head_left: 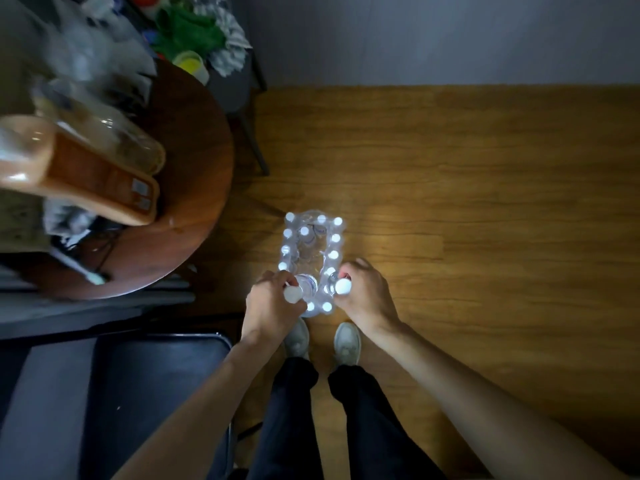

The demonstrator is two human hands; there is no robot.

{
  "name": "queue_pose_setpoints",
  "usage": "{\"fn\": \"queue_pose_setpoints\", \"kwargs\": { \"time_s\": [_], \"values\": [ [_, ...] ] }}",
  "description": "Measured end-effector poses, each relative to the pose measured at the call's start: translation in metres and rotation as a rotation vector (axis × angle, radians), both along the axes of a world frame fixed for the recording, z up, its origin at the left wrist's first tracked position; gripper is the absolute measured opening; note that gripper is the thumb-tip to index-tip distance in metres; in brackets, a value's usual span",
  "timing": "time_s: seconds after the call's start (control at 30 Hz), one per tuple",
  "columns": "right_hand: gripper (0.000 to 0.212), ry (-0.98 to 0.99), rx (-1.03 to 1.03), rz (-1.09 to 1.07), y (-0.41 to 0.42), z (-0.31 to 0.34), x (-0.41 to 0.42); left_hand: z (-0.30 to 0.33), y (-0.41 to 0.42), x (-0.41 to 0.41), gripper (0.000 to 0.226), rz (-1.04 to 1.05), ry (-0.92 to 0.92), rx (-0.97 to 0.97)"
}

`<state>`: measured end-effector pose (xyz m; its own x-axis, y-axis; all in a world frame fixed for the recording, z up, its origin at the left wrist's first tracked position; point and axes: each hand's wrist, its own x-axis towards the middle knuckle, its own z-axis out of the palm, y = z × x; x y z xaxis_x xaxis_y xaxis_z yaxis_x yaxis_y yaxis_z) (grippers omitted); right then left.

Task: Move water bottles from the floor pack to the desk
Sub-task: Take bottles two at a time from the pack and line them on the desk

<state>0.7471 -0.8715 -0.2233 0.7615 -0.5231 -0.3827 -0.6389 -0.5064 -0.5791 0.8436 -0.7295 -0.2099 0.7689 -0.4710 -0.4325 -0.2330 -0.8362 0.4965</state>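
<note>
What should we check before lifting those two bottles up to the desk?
1. Left hand has its bottle in a grip: ok.
2. Right hand holds its bottle: ok.
3. Both caps on: ok.
4. Bottles free of the pack wrap: cannot tell.
5. Bare spot on the round desk edge: ok, though the rest is cluttered.
6. Feet clear of the pack: ok.

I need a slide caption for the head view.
Each hand, left and right, lifts a water bottle from the floor pack.
</note>
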Motion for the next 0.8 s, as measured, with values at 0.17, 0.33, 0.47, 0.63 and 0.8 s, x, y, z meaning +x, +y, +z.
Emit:
{"fn": "queue_pose_setpoints", "kwargs": {
  "time_s": [0.17,0.33,0.47,0.63,0.8],
  "values": [
    [0.016,-0.045,-0.034,0.049,0.013,0.061,-0.029,0.060,0.021,-0.030,0.027,-0.023,-0.023,0.005],
    [0.019,-0.066,-0.048,0.062,0.034,0.093,-0.061,0.094,0.052,-0.060,0.027,0.004,-0.015,0.005],
    [0.024,-0.042,-0.011,0.069,0.054,0.116,-0.076,0.118,0.078,-0.087,0.023,0.093,0.000,-0.024],
    [0.025,-0.007,-0.024,0.119,0.082,0.138,-0.092,0.134,0.120,-0.105,0.029,0.171,0.014,-0.027],
    [0.022,-0.024,-0.052,0.196,0.118,0.159,-0.108,0.150,0.170,-0.133,0.030,0.287,-0.015,-0.065]
  ]
}}
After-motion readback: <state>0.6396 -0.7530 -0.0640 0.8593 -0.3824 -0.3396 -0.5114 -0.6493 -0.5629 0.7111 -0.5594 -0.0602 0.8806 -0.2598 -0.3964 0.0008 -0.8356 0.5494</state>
